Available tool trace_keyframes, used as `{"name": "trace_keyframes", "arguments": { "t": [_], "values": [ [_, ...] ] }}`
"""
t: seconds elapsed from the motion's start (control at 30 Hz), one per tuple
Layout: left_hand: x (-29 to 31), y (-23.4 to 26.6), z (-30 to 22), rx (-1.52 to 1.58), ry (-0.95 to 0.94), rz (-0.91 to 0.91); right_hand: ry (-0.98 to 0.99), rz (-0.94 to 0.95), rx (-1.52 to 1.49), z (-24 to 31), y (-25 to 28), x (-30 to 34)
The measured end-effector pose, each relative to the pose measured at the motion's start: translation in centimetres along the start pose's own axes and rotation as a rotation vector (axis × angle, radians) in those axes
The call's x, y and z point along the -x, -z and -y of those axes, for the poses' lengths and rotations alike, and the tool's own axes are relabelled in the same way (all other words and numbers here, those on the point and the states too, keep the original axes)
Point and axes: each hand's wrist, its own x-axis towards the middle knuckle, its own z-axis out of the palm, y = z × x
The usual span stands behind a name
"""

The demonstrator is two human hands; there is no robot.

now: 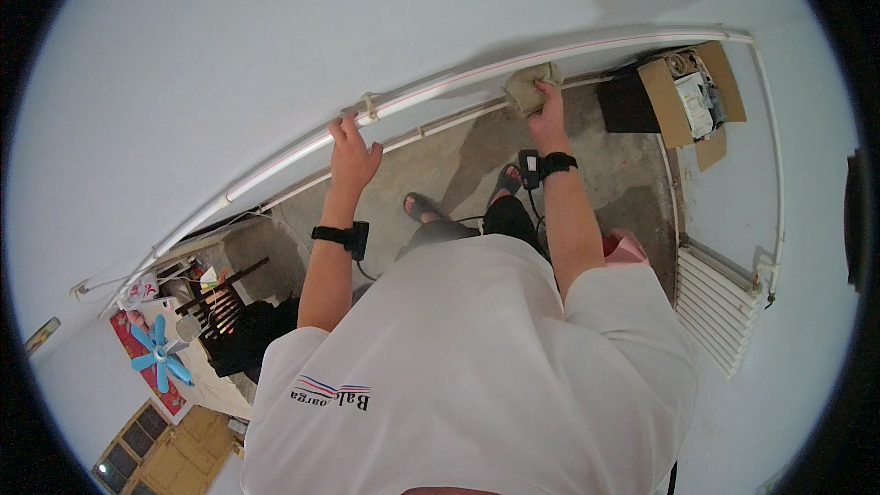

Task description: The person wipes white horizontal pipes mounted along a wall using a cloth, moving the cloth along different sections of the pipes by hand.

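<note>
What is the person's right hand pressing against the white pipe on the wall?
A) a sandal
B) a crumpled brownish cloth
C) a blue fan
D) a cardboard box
B: the right hand grips a crumpled brownish cloth held against the white pipe, while the left hand rests open on the pipe further along.

A pale wall [275,55] is met by a grey concrete floor [458,165]. An open cardboard box [683,92] is seen in the corner, a white louvred vent [720,307] beside it.
</note>
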Motion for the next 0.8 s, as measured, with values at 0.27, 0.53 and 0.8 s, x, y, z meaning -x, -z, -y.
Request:
{"name": "trace_keyframes", "arguments": {
  "t": [0.27,0.53,0.8],
  "values": [
    [0.1,0.0,-0.3,-0.028,0.033,0.005,-0.114,0.097,-0.049,-0.2,-1.2,-2.1],
    [-0.1,-0.1,-0.4,-0.03,0.067,0.048,-0.266,0.214,-0.029,-3.6,-0.7,-4.0],
    [-0.1,-0.1,-0.4,0.025,0.027,0.019,-0.422,0.296,0.096,-7.9,-4.0,-0.8]
  ]
}}
